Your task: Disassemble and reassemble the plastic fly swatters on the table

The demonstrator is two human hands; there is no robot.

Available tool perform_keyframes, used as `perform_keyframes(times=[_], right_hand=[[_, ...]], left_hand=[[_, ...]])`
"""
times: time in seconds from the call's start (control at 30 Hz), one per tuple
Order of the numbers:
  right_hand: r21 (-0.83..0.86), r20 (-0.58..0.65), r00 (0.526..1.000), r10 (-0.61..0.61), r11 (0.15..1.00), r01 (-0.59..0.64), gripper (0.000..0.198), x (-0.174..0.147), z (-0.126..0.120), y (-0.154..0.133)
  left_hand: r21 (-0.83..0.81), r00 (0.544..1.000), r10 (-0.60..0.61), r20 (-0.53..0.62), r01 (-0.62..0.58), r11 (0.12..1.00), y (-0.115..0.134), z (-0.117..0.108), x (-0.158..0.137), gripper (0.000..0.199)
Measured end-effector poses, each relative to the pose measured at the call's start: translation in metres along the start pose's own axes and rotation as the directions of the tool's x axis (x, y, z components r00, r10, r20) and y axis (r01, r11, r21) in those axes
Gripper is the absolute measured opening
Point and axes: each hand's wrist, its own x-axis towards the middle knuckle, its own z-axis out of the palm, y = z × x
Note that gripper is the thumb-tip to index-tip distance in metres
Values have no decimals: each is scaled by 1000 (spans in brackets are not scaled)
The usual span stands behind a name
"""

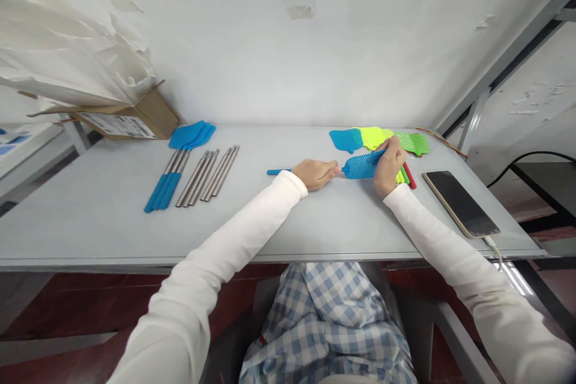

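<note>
My left hand (317, 174) is closed around the shaft of a fly swatter, and its blue handle (278, 172) sticks out to the left. My right hand (389, 167) grips the far end of the blue perforated swatter head (361, 165). The neck of that head meets the shaft at my left fingertips; the joint itself is partly hidden. Behind my right hand lie loose swatter heads: a blue one (346, 140), yellow ones (371, 137) and a green one (414, 144). Yellow, green and red handles (409, 175) show beside my right wrist.
Left on the grey table (112, 216) lie several metal rods (220, 174) and blue fly swatters (168, 177). A cardboard box (135, 119) stands at the back left. A phone (461, 203) with a white cable lies at the right. A wall (252, 60) rises behind the table.
</note>
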Motion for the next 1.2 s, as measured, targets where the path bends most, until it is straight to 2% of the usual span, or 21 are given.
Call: perform_keyframes(times=[0.27,0.6,0.83,1.2], right_hand=[[58,-31,1000,0,998,2,59,-2,0,-3],[-15,-37,999,38,999,-39,61,-1,-1,-5],[-10,-41,998,45,999,-45,61,0,0,-3],[-38,-42,998,41,998,-42,60,1,1,1]], left_hand=[[19,1000,-25,10,25,1000,2,-1,2,48],[18,1000,-19,-13,20,1000,2,1,2,46],[30,997,5,-80,-3,1000,-2,10,4,33],[15,996,-13,-90,14,1000,-1,9,3,30]])
